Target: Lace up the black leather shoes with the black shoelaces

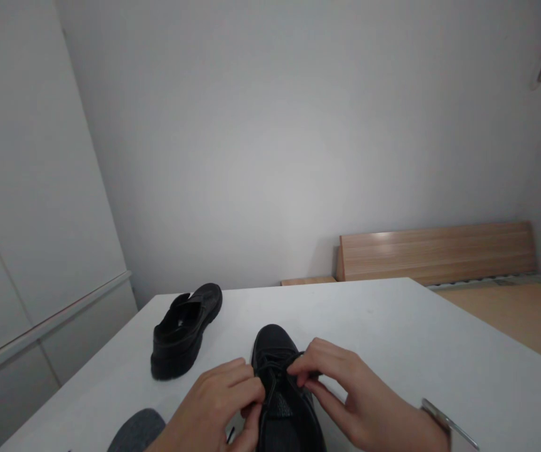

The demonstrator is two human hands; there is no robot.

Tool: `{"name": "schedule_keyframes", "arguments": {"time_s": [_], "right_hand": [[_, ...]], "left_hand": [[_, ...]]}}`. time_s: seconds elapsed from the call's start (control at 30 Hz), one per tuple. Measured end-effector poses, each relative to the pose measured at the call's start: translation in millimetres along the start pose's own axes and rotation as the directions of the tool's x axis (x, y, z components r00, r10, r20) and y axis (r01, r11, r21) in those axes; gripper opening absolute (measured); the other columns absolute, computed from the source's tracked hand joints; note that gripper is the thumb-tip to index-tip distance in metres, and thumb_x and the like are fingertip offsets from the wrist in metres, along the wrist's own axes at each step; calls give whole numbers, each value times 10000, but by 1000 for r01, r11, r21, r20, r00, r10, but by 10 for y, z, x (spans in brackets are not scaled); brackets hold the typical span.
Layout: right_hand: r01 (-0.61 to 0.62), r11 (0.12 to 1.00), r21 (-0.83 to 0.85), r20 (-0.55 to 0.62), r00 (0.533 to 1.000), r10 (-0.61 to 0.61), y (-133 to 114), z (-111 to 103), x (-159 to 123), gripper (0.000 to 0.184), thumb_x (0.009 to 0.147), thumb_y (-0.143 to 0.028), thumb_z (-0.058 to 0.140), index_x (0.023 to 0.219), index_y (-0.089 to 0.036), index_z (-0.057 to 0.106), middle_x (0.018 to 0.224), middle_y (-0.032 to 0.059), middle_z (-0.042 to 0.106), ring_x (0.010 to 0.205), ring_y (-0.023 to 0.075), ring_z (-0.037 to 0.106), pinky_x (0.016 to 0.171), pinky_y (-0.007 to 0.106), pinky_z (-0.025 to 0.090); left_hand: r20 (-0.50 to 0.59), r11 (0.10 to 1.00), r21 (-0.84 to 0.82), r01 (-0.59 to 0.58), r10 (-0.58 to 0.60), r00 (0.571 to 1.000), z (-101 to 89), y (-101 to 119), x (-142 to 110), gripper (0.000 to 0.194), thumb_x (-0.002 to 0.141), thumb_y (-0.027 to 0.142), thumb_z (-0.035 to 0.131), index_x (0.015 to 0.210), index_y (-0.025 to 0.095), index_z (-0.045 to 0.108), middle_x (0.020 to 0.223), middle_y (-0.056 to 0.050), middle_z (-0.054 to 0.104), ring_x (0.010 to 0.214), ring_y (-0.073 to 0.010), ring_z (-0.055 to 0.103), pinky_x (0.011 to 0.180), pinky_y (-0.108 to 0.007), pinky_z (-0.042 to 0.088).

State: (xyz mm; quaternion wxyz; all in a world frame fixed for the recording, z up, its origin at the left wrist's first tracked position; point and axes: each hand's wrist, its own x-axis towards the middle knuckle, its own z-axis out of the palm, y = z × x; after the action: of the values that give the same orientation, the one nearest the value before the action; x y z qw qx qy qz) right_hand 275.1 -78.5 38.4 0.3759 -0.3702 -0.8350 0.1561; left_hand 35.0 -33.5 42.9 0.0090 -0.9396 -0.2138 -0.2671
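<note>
A black lace-up shoe (277, 411) lies on the white table right in front of me, toe pointing away. My left hand (226, 398) is closed at the shoe's left side, thumb and fingers pinched by the eyelets. A dark lace end (231, 433) shows under that hand. On the other side, my right hand (334, 383) pinches the black shoelace (294, 359) near the top of the lacing. The fingertips partly hide what each hand grips. A second black shoe (181, 333) stands farther back on the left, touched by neither hand.
A dark grey rounded object (137, 430) is at the table's near left, partly behind my left forearm. The white table (421, 351) reaches toward the wall. Past its right edge is a bed with a wooden headboard (440, 254). A white cabinet (39, 188) stands left.
</note>
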Motion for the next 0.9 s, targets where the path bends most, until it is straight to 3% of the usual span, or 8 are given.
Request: {"name": "schedule_keyframes", "arguments": {"time_s": [0.37, 0.6, 0.9], "right_hand": [[-1, 1000, 7, 45, 999, 1, -66, 31, 21, 298, 927, 7, 487, 1084, -191, 645, 1021, 77, 668, 952, 186, 614, 828, 294, 504], [-13, 997, -81, 61, 998, 18, 23, -31, -8, 318, 911, 25, 442, 1051, -188, 633, 985, 81, 645, 926, 207, 598, 804, 327, 499], [2, 1000, -29, 28, 1000, -1, 18, -17, 3, 276, 930, -1, 471, 1050, -200, 620, 976, 66, 653, 909, 188, 600, 795, 300, 491]], "left_hand": [[1, 1000, -12, -19, 19, 1000, 92, -73, -33, 291, 919, 28, 413, 858, 181, 653, 780, -53, 634, 761, -226, 570, 696, -351, 466], [-49, 998, 38, -47, 49, 998, 81, -133, -36, 235, 847, 25, 434, 705, 187, 529, 696, -22, 577, 698, -209, 522, 642, -343, 380], [-56, 997, -49, -58, 55, 997, 64, -129, -31, 231, 901, 4, 457, 813, 181, 575, 766, -17, 598, 787, -213, 521, 746, -380, 378]]}}
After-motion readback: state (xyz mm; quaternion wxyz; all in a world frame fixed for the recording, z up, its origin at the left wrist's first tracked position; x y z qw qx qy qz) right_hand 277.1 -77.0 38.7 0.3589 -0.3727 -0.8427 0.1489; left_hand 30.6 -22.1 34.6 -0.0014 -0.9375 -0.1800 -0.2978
